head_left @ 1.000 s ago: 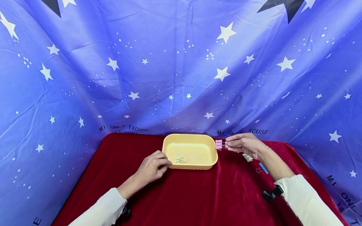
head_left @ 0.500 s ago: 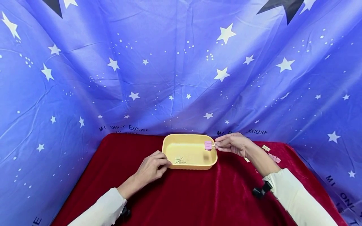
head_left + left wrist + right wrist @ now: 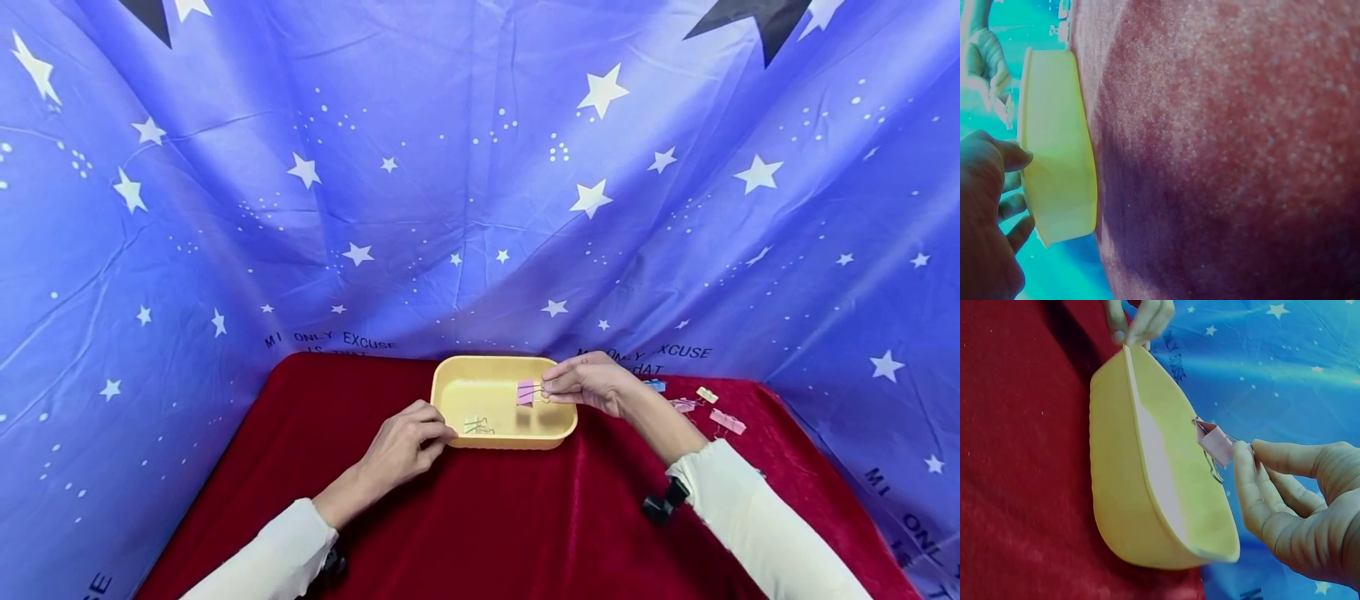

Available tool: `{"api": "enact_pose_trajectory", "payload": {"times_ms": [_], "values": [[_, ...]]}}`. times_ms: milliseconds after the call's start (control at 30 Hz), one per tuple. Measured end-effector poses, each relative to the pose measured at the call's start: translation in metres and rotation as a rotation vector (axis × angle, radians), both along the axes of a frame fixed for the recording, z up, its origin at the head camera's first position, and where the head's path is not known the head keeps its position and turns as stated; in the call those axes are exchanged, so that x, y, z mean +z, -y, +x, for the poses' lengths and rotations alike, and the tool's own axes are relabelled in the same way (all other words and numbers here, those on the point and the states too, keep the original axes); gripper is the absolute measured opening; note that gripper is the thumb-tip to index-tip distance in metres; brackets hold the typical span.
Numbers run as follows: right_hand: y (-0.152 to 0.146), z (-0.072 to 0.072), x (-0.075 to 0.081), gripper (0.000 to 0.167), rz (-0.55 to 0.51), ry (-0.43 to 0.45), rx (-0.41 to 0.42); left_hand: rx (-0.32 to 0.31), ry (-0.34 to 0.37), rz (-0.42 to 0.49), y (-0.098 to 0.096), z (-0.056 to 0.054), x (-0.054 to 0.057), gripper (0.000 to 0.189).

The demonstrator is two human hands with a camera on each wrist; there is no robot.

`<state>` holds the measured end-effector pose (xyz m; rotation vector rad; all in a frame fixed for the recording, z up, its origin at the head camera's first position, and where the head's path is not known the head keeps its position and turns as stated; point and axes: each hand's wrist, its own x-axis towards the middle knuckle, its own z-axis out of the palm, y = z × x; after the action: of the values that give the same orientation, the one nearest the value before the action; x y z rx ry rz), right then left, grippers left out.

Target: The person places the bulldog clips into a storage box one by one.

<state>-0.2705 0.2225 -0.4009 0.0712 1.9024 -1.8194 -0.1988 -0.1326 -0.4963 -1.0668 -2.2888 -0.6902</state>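
Behind the yellow bin [image 3: 510, 443], black capitals run along the foot of the blue starry curtain [image 3: 465, 175]: to the bin's left they read "MI ONLY EXCUSE", with the top of "IS THAT" beneath; to its right the same words return, broken by folds and by the right hand [image 3: 588, 385]. The bin itself, a plain rounded rectangle whose outer walls show no lettering in these views, stands upright on the counter [image 3: 510, 525], which is covered in deep red plush cloth. Inside the bin, on the floor by its near left corner, lies a pale clip [image 3: 471, 424] with thin wire handles; it is small in the head view and washed out, so there may be more than one there. The pink binder clip [image 3: 526, 393] is above the bin's mouth, toward its right end, lying roughly sideways with its body pointing left; it has a flat, blocky pink body and slim metal handles. The right hand's grip is narrow, thumb and fingertips pinching those handles. The left hand [image 3: 408, 437] has its grip on the rim at the bin's near left corner, thumb and fingers to either side of the edge. Well to the right of the bin, partly behind the right arm, lie a blue clip [image 3: 655, 385], a small yellow clip [image 3: 707, 394] and two pink clips [image 3: 727, 422].
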Motion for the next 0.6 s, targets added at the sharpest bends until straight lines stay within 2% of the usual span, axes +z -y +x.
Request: {"api": "enact_pose_trajectory", "payload": {"times_ms": [167, 433, 600], "values": [[0.017, 0.000, -0.002, 0.043, 0.011, -0.012, 0.026, 0.011, -0.045, 0.006, -0.002, -0.001, -0.001, 0.023], [0.037, 0.001, -0.006, 0.045, 0.006, -0.021, 0.056, 0.022, -0.022, -0.012, -0.002, 0.000, 0.001, 0.023], [0.051, 0.000, -0.008, 0.043, 0.017, -0.021, 0.057, 0.017, -0.037, -0.006, -0.002, 0.000, 0.001, 0.024]]}}
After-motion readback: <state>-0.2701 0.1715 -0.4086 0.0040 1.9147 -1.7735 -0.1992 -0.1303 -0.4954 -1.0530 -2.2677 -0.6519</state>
